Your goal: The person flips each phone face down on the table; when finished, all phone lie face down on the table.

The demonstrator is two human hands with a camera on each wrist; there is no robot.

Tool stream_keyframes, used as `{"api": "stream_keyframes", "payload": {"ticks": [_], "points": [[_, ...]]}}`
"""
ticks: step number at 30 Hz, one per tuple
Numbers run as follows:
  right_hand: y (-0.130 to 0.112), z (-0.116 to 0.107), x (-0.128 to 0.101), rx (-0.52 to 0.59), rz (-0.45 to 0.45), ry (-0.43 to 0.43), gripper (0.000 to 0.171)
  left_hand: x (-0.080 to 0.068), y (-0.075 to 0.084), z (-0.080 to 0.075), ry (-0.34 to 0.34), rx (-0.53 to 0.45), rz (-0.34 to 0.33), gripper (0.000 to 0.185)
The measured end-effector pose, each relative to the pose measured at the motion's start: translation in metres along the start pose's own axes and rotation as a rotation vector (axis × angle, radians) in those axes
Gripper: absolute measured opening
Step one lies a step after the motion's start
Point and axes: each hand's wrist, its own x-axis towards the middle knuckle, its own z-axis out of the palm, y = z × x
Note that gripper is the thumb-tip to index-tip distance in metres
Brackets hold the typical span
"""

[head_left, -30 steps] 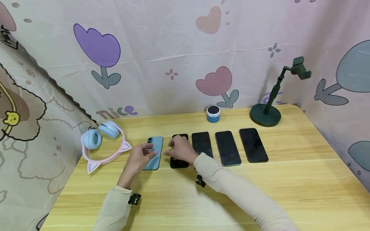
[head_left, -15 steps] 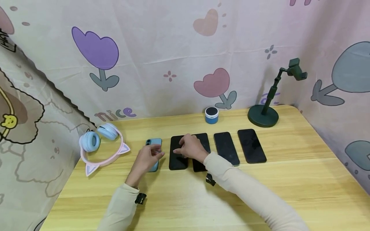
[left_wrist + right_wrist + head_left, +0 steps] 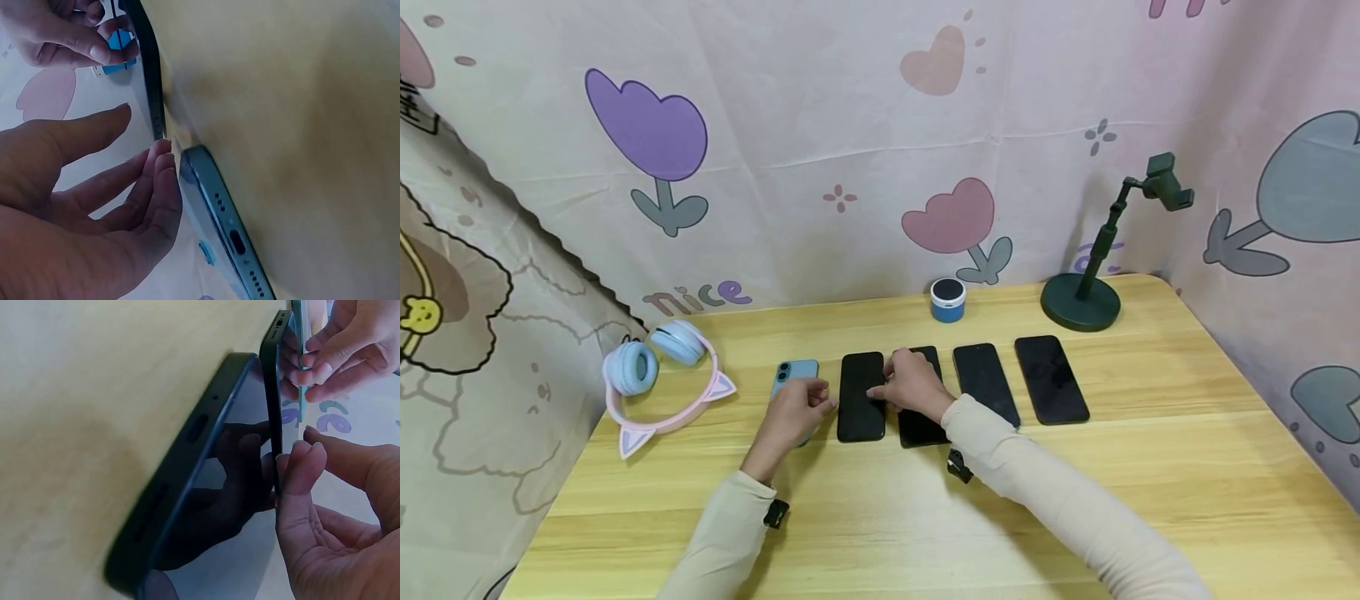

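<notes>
Hands mid-table, left hand (image 3: 793,412) relaxed over blue phone (image 3: 795,372), right hand (image 3: 912,385) fingering black phone (image 3: 861,395) edge, grip unclear, 3 dark phones alongside, headphones (image 3: 658,375) near left edge, speaker (image 3: 947,299) and stand (image 3: 1086,292) along back edge.

Glossy black phone (image 3: 861,397), wooden table (image 3: 1150,475)

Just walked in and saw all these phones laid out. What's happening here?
A person sits at a wooden table with five phones in a row. The right hand touches the right edge of the second phone from the left, a black phone. The left hand rests over the blue phone at the left end. Cat-ear headphones, a small blue speaker and a green phone stand sit nearby.
</notes>
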Motion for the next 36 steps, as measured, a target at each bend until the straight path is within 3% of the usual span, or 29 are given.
{"api": "stream_keyframes", "payload": {"ticks": [7, 24, 36], "points": [[0.002, 0.0, 0.003, 0.003, 0.004, -0.007, 0.021, 0.002, 0.003, 0.005, -0.023, 0.03, -0.026, 0.036], [-0.003, 0.007, 0.008, -0.047, 0.017, -0.012, 0.022, 0.007, 0.009, 0.013, -0.046, 0.064, -0.048, 0.026], [-0.008, 0.016, 0.01, -0.108, 0.012, 0.009, 0.031, 0.006, 0.008, 0.011, -0.039, 0.032, -0.104, 0.036]]}}
